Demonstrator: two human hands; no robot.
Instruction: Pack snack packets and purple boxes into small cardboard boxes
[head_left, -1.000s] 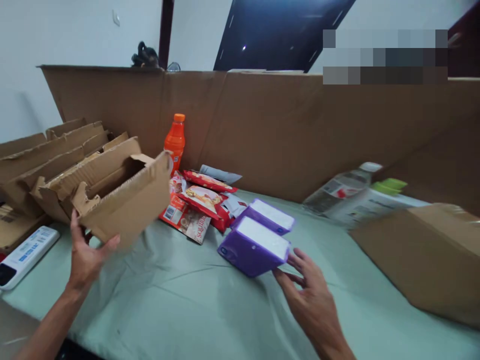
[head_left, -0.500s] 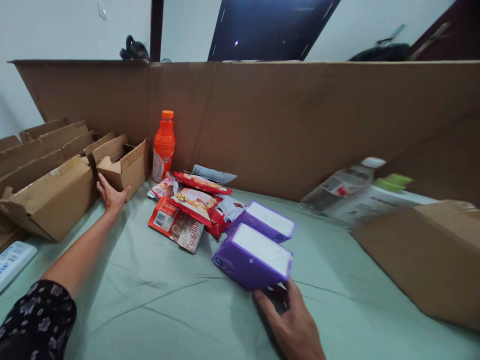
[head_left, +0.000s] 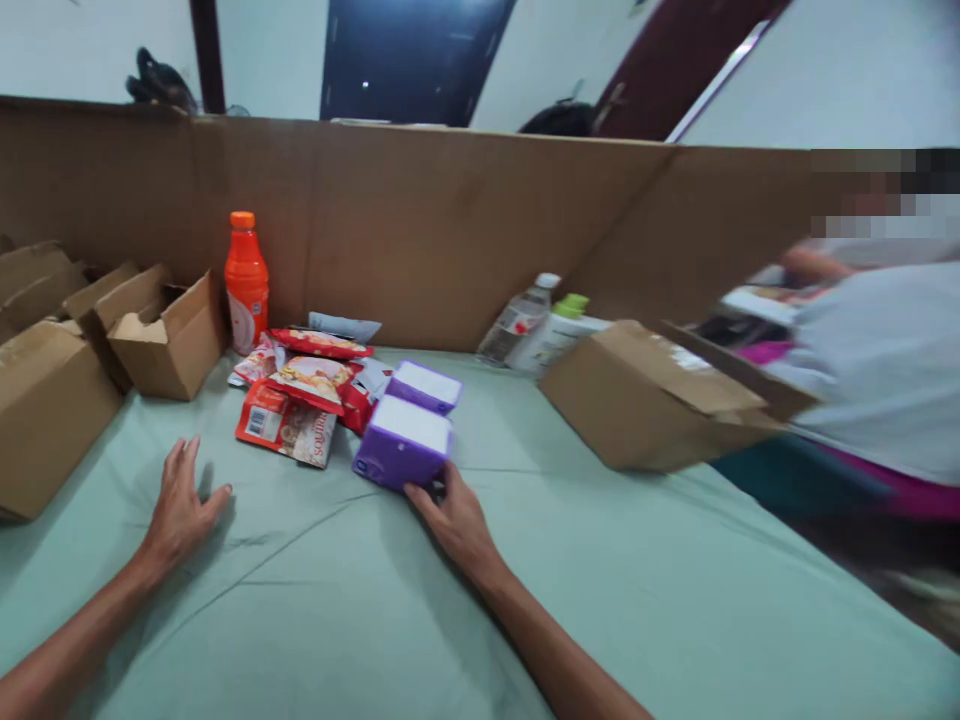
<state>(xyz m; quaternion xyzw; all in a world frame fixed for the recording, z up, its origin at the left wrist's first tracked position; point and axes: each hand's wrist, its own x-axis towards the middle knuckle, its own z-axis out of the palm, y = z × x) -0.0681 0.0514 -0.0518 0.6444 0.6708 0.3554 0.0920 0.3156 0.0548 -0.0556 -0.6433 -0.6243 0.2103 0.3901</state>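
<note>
My right hand point(head_left: 454, 520) grips the near edge of a purple tissue pack point(head_left: 403, 453) lying on the green cloth. A second purple pack point(head_left: 424, 385) lies just behind it. My left hand point(head_left: 178, 505) hovers open, fingers spread, over bare cloth, holding nothing. Red snack packets point(head_left: 300, 395) are piled between the two hands, farther back. An orange bottle point(head_left: 246, 283) stands upright against the cardboard wall point(head_left: 420, 230).
Open cardboard boxes point(head_left: 161, 340) sit at the left, with a closed one point(head_left: 41, 415) nearer me. Another cardboard box point(head_left: 649, 395) lies at the right, with a clear bottle point(head_left: 519, 320) and a green-capped bottle point(head_left: 559, 330) behind it. A person in a pale shirt point(head_left: 877, 360) is at the far right.
My left hand let go of the cardboard box, left it among the boxes at the left, and drew back over the cloth. My right hand closed on the purple pack. The view swung right.
</note>
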